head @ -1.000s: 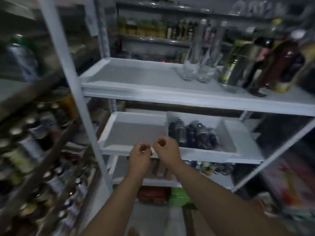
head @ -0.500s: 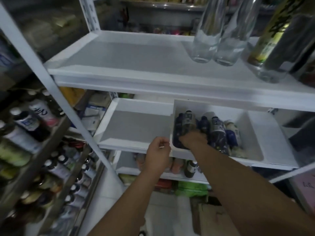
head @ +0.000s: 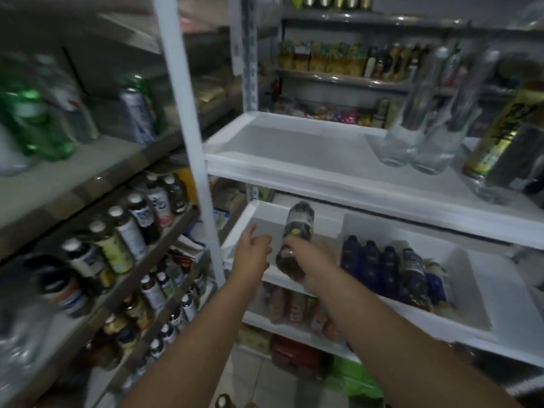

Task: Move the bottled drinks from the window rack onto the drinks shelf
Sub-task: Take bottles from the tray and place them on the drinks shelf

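Head view. The right hand (head: 316, 262) held a dark bottle (head: 298, 223), its grip wrapped around the bottle's lower half. The bottle was tilted, its far end pointing up and away, over the front left part of the middle shelf (head: 266, 223) of the white rack. Which end was the cap, could not tell.

The left hand (head: 251, 256) was just beside the bottle, on its left. Its grip was loose and held nothing, fingers relaxed and slightly spread. Whether the fingertips touched the bottle, could not tell.

A white bin (head: 471, 278) sat to the right on the same shelf. A row of dark bottles (head: 388, 269) lay side by side in it, toward its left wall. The held bottle was outside the bin, apart from that row.

On the top shelf (head: 294, 148), two clear bottles (head: 418, 136) stood on the right half, with a yellow-labelled bottle (head: 494, 136) near the right edge.

The side shelves (head: 88, 184) at left carried white-capped bottles (head: 126, 231) in rows along the front edges. Green bottles (head: 32, 122) stood on the level above, blurred.
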`<state>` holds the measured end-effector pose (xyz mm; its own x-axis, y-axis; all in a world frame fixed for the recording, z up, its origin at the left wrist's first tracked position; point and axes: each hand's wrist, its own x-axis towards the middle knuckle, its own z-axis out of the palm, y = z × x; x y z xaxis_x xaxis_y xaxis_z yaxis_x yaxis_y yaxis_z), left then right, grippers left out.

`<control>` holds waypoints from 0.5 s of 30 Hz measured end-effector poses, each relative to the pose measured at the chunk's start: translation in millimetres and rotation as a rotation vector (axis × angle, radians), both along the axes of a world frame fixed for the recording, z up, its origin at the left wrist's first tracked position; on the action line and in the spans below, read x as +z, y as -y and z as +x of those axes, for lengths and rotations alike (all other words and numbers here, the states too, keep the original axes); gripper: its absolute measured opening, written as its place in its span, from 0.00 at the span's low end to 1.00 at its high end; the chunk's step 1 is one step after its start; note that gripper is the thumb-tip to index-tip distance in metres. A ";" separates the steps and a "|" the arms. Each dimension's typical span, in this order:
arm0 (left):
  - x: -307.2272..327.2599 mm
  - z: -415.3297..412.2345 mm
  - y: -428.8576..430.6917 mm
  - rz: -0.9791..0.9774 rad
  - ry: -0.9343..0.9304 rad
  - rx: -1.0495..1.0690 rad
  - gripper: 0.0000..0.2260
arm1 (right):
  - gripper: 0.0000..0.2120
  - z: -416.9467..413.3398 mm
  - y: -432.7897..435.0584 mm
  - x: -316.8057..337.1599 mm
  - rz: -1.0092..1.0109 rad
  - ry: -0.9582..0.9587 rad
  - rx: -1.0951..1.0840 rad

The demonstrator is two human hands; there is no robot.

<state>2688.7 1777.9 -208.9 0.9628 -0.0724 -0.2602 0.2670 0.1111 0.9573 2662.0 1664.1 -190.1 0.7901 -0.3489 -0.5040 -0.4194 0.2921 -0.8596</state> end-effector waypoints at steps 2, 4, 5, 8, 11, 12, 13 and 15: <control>16.4 0.5 -40.0 -0.072 0.004 0.081 0.16 | 0.13 -11.9 -53.6 4.0 0.051 0.024 0.106; 31.0 -7.0 -87.4 -0.083 0.054 0.161 0.14 | 0.10 -23.0 -107.8 11.6 0.060 0.112 0.211; 38.4 -16.4 -113.1 -0.087 0.067 0.194 0.14 | 0.09 -28.0 -135.3 17.0 0.065 0.167 0.267; 61.6 -53.9 -186.0 -0.095 0.128 0.262 0.13 | 0.14 -45.5 -210.6 37.5 0.006 0.335 0.397; 91.6 -95.2 -253.4 -0.041 0.197 0.413 0.17 | 0.19 -63.0 -274.6 57.8 -0.038 0.522 0.543; 101.5 -108.6 -273.8 -0.017 0.233 0.465 0.16 | 0.20 -69.8 -293.0 64.7 -0.033 0.569 0.608; 110.8 -122.3 -293.6 0.006 0.267 0.519 0.16 | 0.20 -76.8 -310.8 71.0 -0.028 0.605 0.675; 125.6 -149.8 -328.5 0.021 0.325 0.608 0.16 | 0.20 -89.6 -343.9 83.4 -0.056 0.669 0.808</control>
